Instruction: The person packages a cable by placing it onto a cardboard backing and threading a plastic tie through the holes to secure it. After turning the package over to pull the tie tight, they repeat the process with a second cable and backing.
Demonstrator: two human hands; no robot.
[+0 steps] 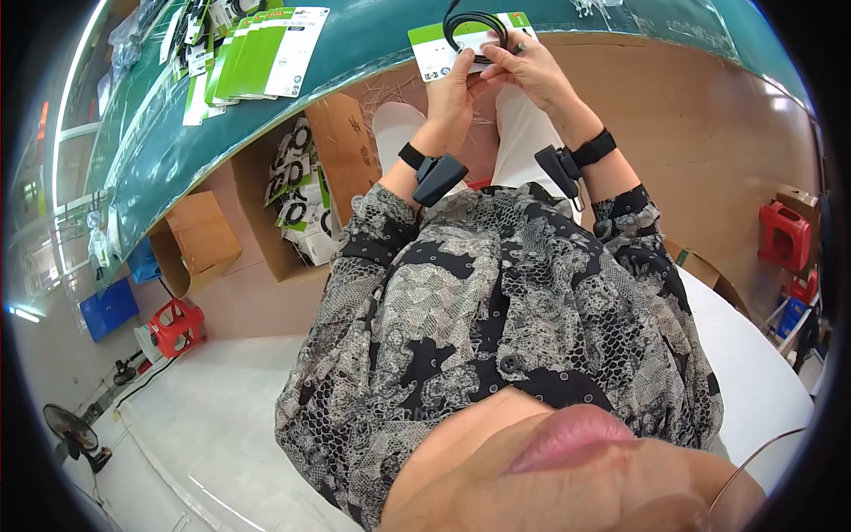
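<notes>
Near the front edge of the green table, my two hands are together around a black coiled cable [454,25] and a green and white backing card [432,55]. The coil lies over the card's face. My left hand [450,96] grips the card's lower edge, its thumb on top beside the coil and its fingers mostly hidden underneath. My right hand [534,75] has thumb and fingers closed on the right side of the coil. Whether the cable is fastened to the card cannot be made out. Black strapped devices sit on both wrists.
Fanned green and white cards [297,53] lie on the table [363,49] at the left, beside packaged cables. Below, an open cardboard box [341,133] holds several carded cables [297,177]. Another carton [204,232] stands farther left. Red plastic stools [177,328] are on both sides.
</notes>
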